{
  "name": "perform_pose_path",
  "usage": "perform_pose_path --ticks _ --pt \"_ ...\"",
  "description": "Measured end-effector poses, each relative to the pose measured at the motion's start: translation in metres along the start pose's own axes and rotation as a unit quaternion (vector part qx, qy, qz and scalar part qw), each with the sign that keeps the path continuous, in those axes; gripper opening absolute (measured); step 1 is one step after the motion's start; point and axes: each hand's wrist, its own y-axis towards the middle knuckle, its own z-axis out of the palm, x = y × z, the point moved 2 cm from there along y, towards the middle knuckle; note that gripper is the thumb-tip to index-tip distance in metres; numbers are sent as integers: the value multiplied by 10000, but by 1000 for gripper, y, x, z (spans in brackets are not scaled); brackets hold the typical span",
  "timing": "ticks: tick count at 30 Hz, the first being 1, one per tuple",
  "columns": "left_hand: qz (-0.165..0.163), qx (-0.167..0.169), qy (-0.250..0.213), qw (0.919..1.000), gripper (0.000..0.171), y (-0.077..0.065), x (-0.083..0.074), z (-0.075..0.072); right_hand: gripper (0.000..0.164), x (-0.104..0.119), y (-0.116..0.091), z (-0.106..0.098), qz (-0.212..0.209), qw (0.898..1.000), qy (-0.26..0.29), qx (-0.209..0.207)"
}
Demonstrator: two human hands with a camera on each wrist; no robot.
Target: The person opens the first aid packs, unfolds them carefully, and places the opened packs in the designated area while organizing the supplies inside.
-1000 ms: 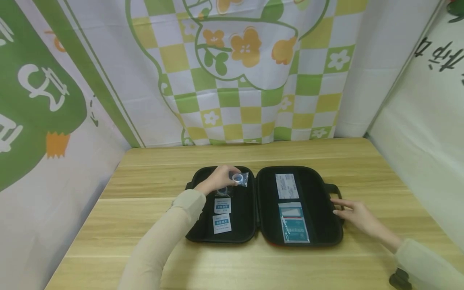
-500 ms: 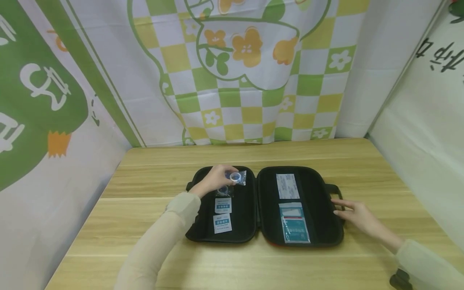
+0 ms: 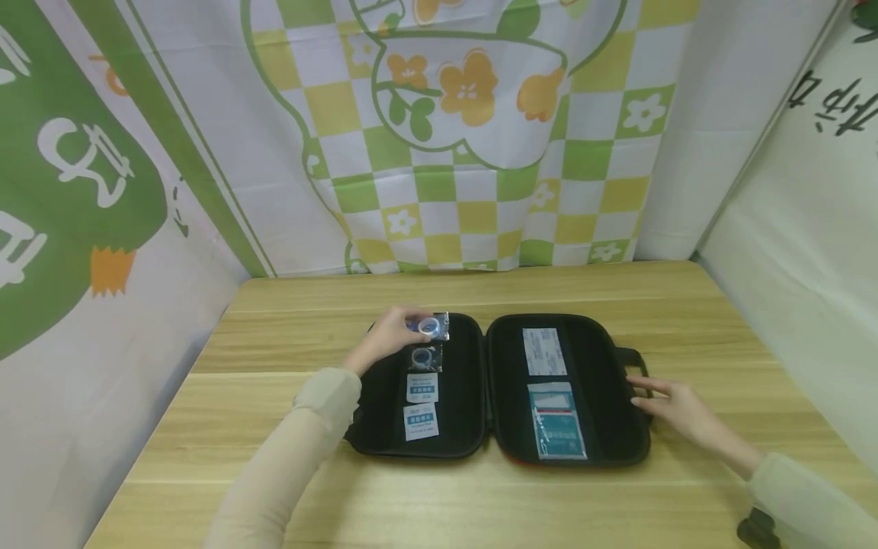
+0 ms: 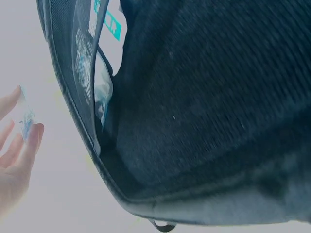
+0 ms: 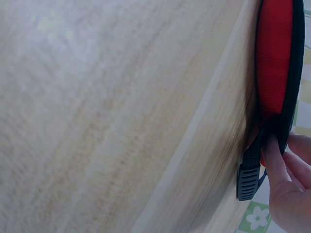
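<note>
An open black zip case (image 3: 461, 415) lies flat on the table, its two halves side by side. My left hand (image 3: 389, 334) pinches a small clear packet (image 3: 439, 326) with a white ring-shaped roll in it, over the upper part of the left half. In the left wrist view the same packet (image 4: 27, 121) shows between thumb and fingers. A similar packet (image 3: 427, 358) sits just below in the left half, above two white-and-blue sachets (image 3: 421, 389). My right hand (image 3: 679, 408) grips the case's right edge beside its handle (image 3: 641, 364); the right wrist view shows the red outside (image 5: 274, 58).
In the case's right half are a white printed strip (image 3: 544, 352) and a teal-and-clear packet (image 3: 557, 423). The wooden table (image 3: 288, 328) runs around the case, with a patterned curtain (image 3: 453, 183) behind and white walls at both sides.
My left hand has moved left and slightly away with the packet, uncovering the similar packet below. The right hand stays at the case's edge.
</note>
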Motion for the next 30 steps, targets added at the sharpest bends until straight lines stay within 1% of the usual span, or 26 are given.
perform_pose_path --ticks 3,6,7,10,14,20,28,30 --pt "76 -98 -127 9998 36 -3 4 -5 40 0 0 0 10 10000 -15 3" --pt "-78 -189 -182 9996 35 -6 7 -10 40 0 0 0 50 10000 25 19" --pt "-183 -192 -190 9995 36 -7 9 -12 40 -1 0 0 58 10000 39 23" --pt "-292 -296 -126 9991 35 -9 13 -17 40 -2 0 1 76 10000 50 9" --pt "-333 -415 -57 9986 35 -13 18 -23 41 -3 1 1 143 9999 -44 -11" --pt "-482 -494 -2 9976 37 -20 26 -32 40 -4 2 0 39 9999 -95 -58" --pt "-555 -661 301 9958 36 -29 32 -41 40 -2 2 -1 3 9996 -265 0" --pt "-569 -693 374 9953 36 -30 34 -42 40 -3 2 0 -28 9997 -232 -22"
